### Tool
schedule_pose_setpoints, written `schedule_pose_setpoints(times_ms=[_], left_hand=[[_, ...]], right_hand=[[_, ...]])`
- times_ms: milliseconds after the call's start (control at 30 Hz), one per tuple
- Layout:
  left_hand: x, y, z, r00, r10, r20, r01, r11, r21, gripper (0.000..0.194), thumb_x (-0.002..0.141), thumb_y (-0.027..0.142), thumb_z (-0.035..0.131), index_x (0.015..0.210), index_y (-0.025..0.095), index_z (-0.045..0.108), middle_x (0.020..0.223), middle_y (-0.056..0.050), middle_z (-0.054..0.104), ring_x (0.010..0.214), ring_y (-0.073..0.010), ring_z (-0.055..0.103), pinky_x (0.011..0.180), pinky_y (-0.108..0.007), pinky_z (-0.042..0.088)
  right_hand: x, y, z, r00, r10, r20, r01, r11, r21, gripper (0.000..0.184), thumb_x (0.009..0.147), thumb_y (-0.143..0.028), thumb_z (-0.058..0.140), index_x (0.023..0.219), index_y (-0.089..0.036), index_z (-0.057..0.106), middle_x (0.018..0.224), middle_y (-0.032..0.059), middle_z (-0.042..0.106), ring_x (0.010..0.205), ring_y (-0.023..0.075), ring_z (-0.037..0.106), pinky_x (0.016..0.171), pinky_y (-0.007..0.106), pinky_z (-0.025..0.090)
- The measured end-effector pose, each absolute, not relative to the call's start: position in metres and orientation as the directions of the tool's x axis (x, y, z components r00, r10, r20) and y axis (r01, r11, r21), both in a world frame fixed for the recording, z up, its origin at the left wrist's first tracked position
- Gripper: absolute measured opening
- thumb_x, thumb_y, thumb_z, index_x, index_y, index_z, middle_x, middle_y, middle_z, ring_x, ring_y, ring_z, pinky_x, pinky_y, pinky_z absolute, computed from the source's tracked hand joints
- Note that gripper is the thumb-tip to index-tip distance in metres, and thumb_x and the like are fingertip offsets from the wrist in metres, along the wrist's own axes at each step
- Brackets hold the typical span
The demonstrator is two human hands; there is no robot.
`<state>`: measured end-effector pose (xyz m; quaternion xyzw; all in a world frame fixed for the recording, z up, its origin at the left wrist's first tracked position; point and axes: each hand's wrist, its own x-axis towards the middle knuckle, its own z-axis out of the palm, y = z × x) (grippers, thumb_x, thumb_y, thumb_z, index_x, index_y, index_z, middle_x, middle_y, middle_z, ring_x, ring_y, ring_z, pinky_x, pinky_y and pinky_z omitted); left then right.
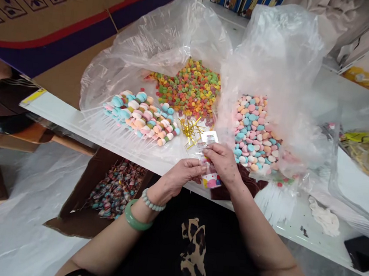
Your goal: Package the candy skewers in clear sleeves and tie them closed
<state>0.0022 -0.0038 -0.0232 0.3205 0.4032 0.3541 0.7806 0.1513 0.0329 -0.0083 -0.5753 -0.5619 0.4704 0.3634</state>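
My left hand [180,177] and my right hand [223,162] meet at the front edge of the white table [293,228], both pinching one small clear candy bag [209,175] with a coloured printed bottom. The left fingers grip its left side, the right fingers its top. Just beyond lie gold twist ties [190,130] and a small white card [209,136]. A pile of pastel lollipops on white sticks [142,118] lies to the left on clear plastic.
Small ring candies [189,88] are heaped behind in an open plastic bag. Another bag of pastel round candies [254,132] stands to the right. A cardboard box of wrapped lollipops [115,188] sits on the floor at the left. Large cardboard [51,23] leans at the back left.
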Motion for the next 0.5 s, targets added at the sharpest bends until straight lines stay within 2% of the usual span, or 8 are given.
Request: schedule_pose_setpoints(times_ms=[33, 100, 167, 267, 333, 400, 500], left_hand=[[0.001, -0.004, -0.025, 0.401, 0.813, -0.421, -0.32, 0.555, 0.767, 0.031, 0.063, 0.041, 0.081, 0.074, 0.013, 0.074, 0.071, -0.005, 0.067, 0.063, -0.0128, 0.054, 0.06, -0.025, 0.042], [-0.005, -0.005, -0.029, 0.231, 0.86, -0.455, -0.382, 0.51, 0.771, 0.029, 0.059, 0.039, 0.083, 0.068, 0.013, 0.073, 0.066, -0.004, 0.065, 0.059, -0.011, 0.05, 0.058, -0.024, 0.039], [-0.012, -0.007, -0.034, 0.013, 0.893, -0.45, -0.415, 0.414, 0.81, 0.026, 0.058, 0.036, 0.082, 0.063, 0.014, 0.071, 0.061, -0.002, 0.063, 0.056, -0.0088, 0.046, 0.056, -0.023, 0.036], [-0.021, -0.01, -0.04, -0.171, 0.895, -0.411, -0.442, 0.303, 0.844, 0.023, 0.059, 0.033, 0.081, 0.06, 0.015, 0.067, 0.058, 0.001, 0.059, 0.054, -0.0073, 0.042, 0.055, -0.022, 0.034], [-0.025, -0.015, -0.043, -0.206, 0.889, -0.41, -0.493, 0.268, 0.828, 0.025, 0.061, 0.032, 0.08, 0.059, 0.016, 0.062, 0.057, 0.003, 0.056, 0.054, -0.0069, 0.043, 0.055, -0.022, 0.036], [-0.028, -0.02, -0.046, -0.193, 0.877, -0.441, -0.571, 0.265, 0.777, 0.027, 0.062, 0.032, 0.081, 0.062, 0.016, 0.059, 0.059, 0.004, 0.055, 0.054, -0.0068, 0.046, 0.056, -0.022, 0.038], [-0.036, -0.025, -0.05, -0.102, 0.86, -0.5, -0.669, 0.312, 0.674, 0.029, 0.066, 0.038, 0.08, 0.072, 0.016, 0.062, 0.068, 0.003, 0.062, 0.058, -0.0088, 0.054, 0.056, -0.023, 0.042]], right_hand=[[0.146, 0.034, -0.009, -0.09, 0.991, -0.103, 0.314, -0.07, -0.947, 0.021, 0.074, -0.039, 0.062, 0.064, -0.02, 0.059, 0.058, -0.004, 0.049, 0.058, 0.0119, 0.044, 0.055, 0.025, 0.037], [0.137, 0.032, -0.013, -0.073, 0.993, -0.088, 0.261, -0.067, -0.963, 0.022, 0.075, -0.043, 0.061, 0.074, -0.021, 0.061, 0.064, -0.0037, 0.054, 0.06, 0.0124, 0.049, 0.057, 0.025, 0.041], [0.129, 0.026, -0.018, -0.057, 0.986, -0.158, 0.157, -0.148, -0.977, 0.027, 0.073, -0.047, 0.065, 0.083, -0.022, 0.06, 0.067, -0.0038, 0.057, 0.059, 0.0128, 0.052, 0.056, 0.025, 0.043], [0.114, 0.012, -0.027, -0.148, 0.938, -0.313, 0.024, -0.313, -0.949, 0.03, 0.066, -0.044, 0.073, 0.078, -0.022, 0.056, 0.062, -0.0046, 0.058, 0.056, 0.0132, 0.053, 0.055, 0.026, 0.044], [0.104, 0.003, -0.033, -0.189, 0.912, -0.364, -0.038, -0.378, -0.925, 0.028, 0.066, -0.041, 0.073, 0.071, -0.022, 0.053, 0.059, -0.0047, 0.056, 0.053, 0.0124, 0.052, 0.054, 0.025, 0.043], [0.096, -0.002, -0.037, -0.196, 0.91, -0.365, -0.029, -0.378, -0.926, 0.024, 0.068, -0.039, 0.07, 0.066, -0.021, 0.052, 0.057, -0.0047, 0.055, 0.05, 0.0113, 0.048, 0.052, 0.024, 0.04], [0.091, -0.004, -0.041, -0.236, 0.914, -0.329, 0.184, -0.29, -0.939, 0.018, 0.074, -0.035, 0.063, 0.064, -0.022, 0.055, 0.055, -0.0042, 0.056, 0.048, 0.0116, 0.048, 0.052, 0.025, 0.039]])
